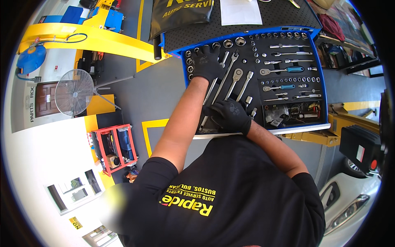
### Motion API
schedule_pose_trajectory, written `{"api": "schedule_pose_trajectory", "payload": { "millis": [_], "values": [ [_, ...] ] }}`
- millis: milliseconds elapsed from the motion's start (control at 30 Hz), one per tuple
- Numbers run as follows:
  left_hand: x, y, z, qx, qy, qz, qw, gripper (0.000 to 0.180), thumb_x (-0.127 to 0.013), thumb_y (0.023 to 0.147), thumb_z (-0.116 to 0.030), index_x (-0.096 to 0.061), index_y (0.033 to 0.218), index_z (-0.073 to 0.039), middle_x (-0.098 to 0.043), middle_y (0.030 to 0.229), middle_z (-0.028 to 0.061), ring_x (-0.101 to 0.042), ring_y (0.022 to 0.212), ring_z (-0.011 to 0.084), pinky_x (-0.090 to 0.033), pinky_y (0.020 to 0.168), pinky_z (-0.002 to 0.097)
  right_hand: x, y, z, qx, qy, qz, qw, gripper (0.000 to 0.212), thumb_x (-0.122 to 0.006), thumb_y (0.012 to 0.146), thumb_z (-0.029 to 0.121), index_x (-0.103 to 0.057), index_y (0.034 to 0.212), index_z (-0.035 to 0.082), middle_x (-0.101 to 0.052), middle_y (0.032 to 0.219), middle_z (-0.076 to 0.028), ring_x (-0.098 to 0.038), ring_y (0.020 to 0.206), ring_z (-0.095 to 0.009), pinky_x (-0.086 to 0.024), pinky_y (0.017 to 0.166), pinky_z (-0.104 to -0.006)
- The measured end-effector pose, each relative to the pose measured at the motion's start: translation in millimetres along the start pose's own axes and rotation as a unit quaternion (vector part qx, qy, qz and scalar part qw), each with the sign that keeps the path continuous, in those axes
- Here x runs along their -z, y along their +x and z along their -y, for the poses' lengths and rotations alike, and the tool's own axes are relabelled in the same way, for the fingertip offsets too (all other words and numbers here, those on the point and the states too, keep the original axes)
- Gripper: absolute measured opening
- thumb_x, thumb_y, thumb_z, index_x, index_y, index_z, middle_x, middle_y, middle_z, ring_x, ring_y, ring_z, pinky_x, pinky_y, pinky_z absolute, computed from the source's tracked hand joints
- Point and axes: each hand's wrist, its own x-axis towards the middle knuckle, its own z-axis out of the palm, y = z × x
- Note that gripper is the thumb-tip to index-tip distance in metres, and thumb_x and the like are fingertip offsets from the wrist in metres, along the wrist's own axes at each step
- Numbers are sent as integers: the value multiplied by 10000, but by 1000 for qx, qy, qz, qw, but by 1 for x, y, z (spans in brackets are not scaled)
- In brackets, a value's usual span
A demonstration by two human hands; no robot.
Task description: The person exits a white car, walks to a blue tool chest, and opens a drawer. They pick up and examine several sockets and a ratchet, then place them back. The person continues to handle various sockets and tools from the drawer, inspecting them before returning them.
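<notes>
My left hand, in a black glove, reaches over the far left corner of the socket drawer, with its fingers apart among the sockets. Contact beneath those fingertips is hidden. Closer to the drawer's front edge, my right hand, also gloved in black, stretches its fingers leftward over a long metal bar. Whether they touch it is unclear against the dark foam. Between the hands lie a large ratchet, a long bar with a forked head and an extension bar.
Blue-handled ratchets and rows of small sockets fill the drawer's right side, above a bin of loose parts. On the cabinet top lie a black cover and a white sheet. A yellow lift arm extends at left.
</notes>
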Motion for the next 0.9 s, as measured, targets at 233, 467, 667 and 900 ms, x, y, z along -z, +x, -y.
{"api": "schedule_pose_trajectory", "payload": {
  "millis": [233,467,667,900],
  "values": [
    [24,20,-21,-4,-10,72,997,767,-743,839,-449,-578,1552,-219,-452,1582,227,-420,1489,453,-337,1236,616,0,0,-4,-5,-4,0,1000,369,-774,887,262,-750,1212,90,-736,1030,-118,-728,943,-334,-570,830,-480],
    [-6,26,-37,-78,-22,-10,997,790,-750,815,-413,-569,1561,-229,-454,1624,175,-422,1503,437,-339,1240,617,-1,-2,-4,-4,-14,13,1000,333,-757,900,289,-758,1170,94,-752,1031,-120,-725,944,-342,-555,861,-480],
    [-5,30,-58,-108,33,32,993,919,-782,804,-420,-456,1651,-271,-350,1733,160,-346,1573,440,-319,1273,606,-5,-3,-6,14,5,-10,1000,318,-752,894,271,-757,1154,87,-748,1018,-127,-716,930,-354,-550,851,-479],
    [-18,30,-51,-135,-58,-24,989,772,-767,853,-377,-548,1580,-236,-404,1696,157,-379,1541,451,-319,1254,618,-4,-4,-8,16,8,-31,999,350,-767,880,268,-755,1197,120,-731,958,-147,-717,864,-371,-556,787,-506]
  ]
}}
